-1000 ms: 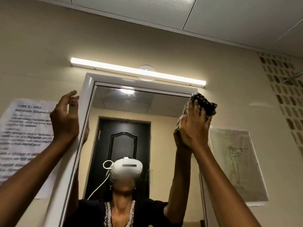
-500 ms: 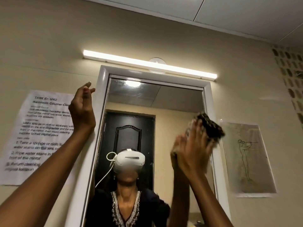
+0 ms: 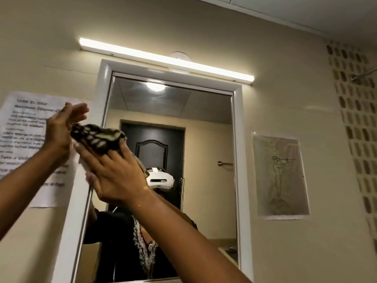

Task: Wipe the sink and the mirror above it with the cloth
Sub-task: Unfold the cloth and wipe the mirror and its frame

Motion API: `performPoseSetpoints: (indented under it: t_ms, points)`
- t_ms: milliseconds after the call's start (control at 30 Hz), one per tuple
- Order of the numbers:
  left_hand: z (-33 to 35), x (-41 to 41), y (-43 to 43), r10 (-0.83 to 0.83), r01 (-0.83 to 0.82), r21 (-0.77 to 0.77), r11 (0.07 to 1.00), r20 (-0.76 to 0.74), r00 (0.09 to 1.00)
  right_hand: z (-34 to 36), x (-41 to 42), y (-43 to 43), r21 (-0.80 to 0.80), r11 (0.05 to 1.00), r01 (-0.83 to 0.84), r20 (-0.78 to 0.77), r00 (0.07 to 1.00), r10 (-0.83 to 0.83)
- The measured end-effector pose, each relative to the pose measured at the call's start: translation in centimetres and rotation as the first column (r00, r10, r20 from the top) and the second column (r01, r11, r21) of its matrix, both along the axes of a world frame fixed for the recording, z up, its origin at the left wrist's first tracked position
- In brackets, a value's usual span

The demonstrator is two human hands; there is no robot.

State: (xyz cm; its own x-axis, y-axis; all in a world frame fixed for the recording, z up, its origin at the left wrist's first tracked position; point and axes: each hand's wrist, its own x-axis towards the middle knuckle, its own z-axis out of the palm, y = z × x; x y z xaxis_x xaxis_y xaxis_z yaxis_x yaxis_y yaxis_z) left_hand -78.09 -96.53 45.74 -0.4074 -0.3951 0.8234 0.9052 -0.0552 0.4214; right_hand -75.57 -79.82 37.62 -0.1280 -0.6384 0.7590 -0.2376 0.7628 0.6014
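The dark, crumpled cloth with pale olive patches (image 3: pixel 98 138) sits high at the left side of the wall mirror in its white frame (image 3: pixel 237 139), bunched under the fingertips of the right hand (image 3: pixel 114 174). That hand lies flat with its back to the camera, its fingers (image 3: pixel 89 158) spread and pressing the cloth from behind rather than curled around it; whether the cloth touches the glass or the left frame edge cannot be told, since the hand covers that spot. Just left of those fingers, the left hand (image 3: pixel 59 129) is raised with its fingers straight and loosely together, open, its palm side meeting the cloth's left end; whether it pinches the fabric cannot be told. Both bare forearms rise from the lower edge of the view. Behind the left hand's fingers, a white printed paper sheet (image 3: pixel 22 127) is stuck to the beige wall, its text partly blurred. Beyond the right hand's fingers, the glass reflects a person in a dark embroidered top wearing a white headset (image 3: pixel 160 178), with a dark panelled door (image 3: pixel 153 144) behind. Above the fingers, a long lit tube lamp (image 3: pixel 167 59) runs over the frame. Far right of the fingers hangs a pale sketch of a standing figure (image 3: pixel 280 176), and past it a patterned wall strip (image 3: pixel 359 127). The sink is out of view.
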Motion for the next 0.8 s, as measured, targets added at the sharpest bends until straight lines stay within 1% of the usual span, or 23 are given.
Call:
performPoseSetpoints:
  t_ms: [33, 67, 100, 133, 167, 200, 233, 267, 300, 333, 367, 400, 467, 500, 533, 567, 600, 633, 667, 700, 733, 767, 800]
  points:
    - [-0.2, 0.5, 0.6, 0.054, -0.054, -0.016, 0.998, 0.018, 0.998, -0.4, -0.1, 1.3, 0.008, 1.000, 0.003, 0.009, 1.000, -0.003]
    - [-0.5, 0.9, 1.1, 0.112, -0.111, -0.033, 0.993, 0.033, 0.993, -0.4, 0.0, 2.8, -0.044, 0.999, -0.015, 0.020, 1.000, 0.016]
    - [-1.2, 1.2, 1.8, 0.173, -0.170, -0.054, 0.984, 0.051, 0.984, -0.2, -0.1, 4.6, -0.138, 0.989, -0.049, -0.008, 0.999, 0.049]
    - [-1.9, 1.6, 2.6, 0.251, -0.245, -0.085, 0.966, 0.067, 0.966, 0.0, -0.3, 6.8, -0.275, 0.957, -0.091, -0.018, 0.996, 0.090]
    - [-2.9, 1.8, 3.4, 0.348, -0.338, -0.128, 0.932, 0.067, 0.935, -0.1, -0.2, 9.5, -0.424, 0.898, -0.123, 0.003, 0.991, 0.137]
    - [-3.9, 2.1, 4.2, 0.445, -0.431, -0.173, 0.885, 0.045, 0.895, -0.6, -0.2, 12.6, -0.565, 0.810, -0.157, 0.015, 0.980, 0.200]
    - [-4.8, 2.3, 4.7, 0.513, -0.500, -0.201, 0.842, 0.010, 0.859, -1.4, -0.2, 15.5, -0.709, 0.674, -0.207, -0.003, 0.957, 0.292]
    - [-5.2, 2.5, 5.0, 0.544, -0.535, -0.206, 0.819, -0.020, 0.839, -2.4, -0.1, 18.1, -0.833, 0.515, -0.202, -0.019, 0.941, 0.339]
    - [-5.3, 2.5, 5.1, 0.550, -0.545, -0.198, 0.815, -0.038, 0.835, -3.6, 0.1, 19.8, -0.879, 0.456, -0.138, -0.029, 0.971, 0.237]
    - [-5.2, 2.4, 4.9, 0.549, -0.546, -0.191, 0.816, -0.041, 0.835, -4.9, 0.1, 20.3, -0.894, 0.440, -0.087, -0.032, 0.991, 0.130]
    - [-5.1, 2.2, 4.8, 0.544, -0.540, -0.189, 0.820, -0.034, 0.838, -5.9, -0.4, 20.2, -0.878, 0.477, -0.045, -0.038, 0.999, 0.024]
    - [-5.0, 2.2, 4.7, 0.531, -0.527, -0.189, 0.829, -0.028, 0.847, -6.6, -0.6, 19.0, -0.883, 0.469, -0.038, -0.046, 0.999, -0.006]
    - [-5.2, 2.3, 4.6, 0.490, -0.490, -0.190, 0.851, -0.049, 0.870, -7.1, -0.7, 16.0, -0.917, 0.399, -0.026, -0.032, 0.999, -0.007]
    - [-5.3, 2.2, 4.6, 0.474, -0.477, -0.190, 0.858, -0.062, 0.878, -7.0, -0.8, 14.4, -0.920, 0.393, -0.018, -0.016, 1.000, 0.007]
    - [-5.4, 2.3, 4.6, 0.461, -0.464, -0.192, 0.865, -0.062, 0.885, -6.6, -0.7, 12.9, -0.907, 0.422, -0.013, 0.001, 1.000, 0.032]
    - [-5.5, 2.3, 4.6, 0.444, -0.445, -0.194, 0.874, -0.050, 0.894, -6.2, -0.5, 11.3, -0.868, 0.497, -0.021, 0.004, 0.999, 0.049]
    - [-5.5, 2.3, 4.6, 0.428, -0.426, -0.194, 0.883, -0.038, 0.903, -5.9, -0.3, 9.1, -0.801, 0.597, -0.044, 0.013, 0.996, 0.091]
    - [-5.3, 2.3, 4.6, 0.415, -0.413, -0.198, 0.889, -0.033, 0.909, -5.9, -0.1, 6.6, -0.702, 0.707, -0.090, 0.023, 0.989, 0.149]
    - [-5.3, 2.4, 4.7, 0.408, -0.405, -0.207, 0.891, -0.028, 0.913, -6.3, 0.3, 3.9, -0.566, 0.816, -0.116, 0.044, 0.984, 0.171]
    - [-5.3, 2.4, 4.6, 0.401, -0.397, -0.216, 0.892, -0.028, 0.916, -7.2, 0.5, 1.3, -0.433, 0.893, -0.120, 0.052, 0.986, 0.158]
    - [-5.4, 2.4, 4.4, 0.400, -0.395, -0.224, 0.891, -0.025, 0.916, -8.3, 0.8, -0.7, -0.326, 0.940, -0.102, 0.061, 0.990, 0.129]
    - [-5.4, 2.1, 4.2, 0.402, -0.394, -0.233, 0.889, -0.017, 0.916, -9.4, 1.0, -1.9, -0.264, 0.961, -0.083, 0.084, 0.991, 0.108]
    - [-5.5, 1.9, 3.9, 0.418, -0.403, -0.248, 0.881, 0.011, 0.908, -10.2, 1.0, -2.3, -0.244, 0.967, -0.076, 0.099, 0.990, 0.103]
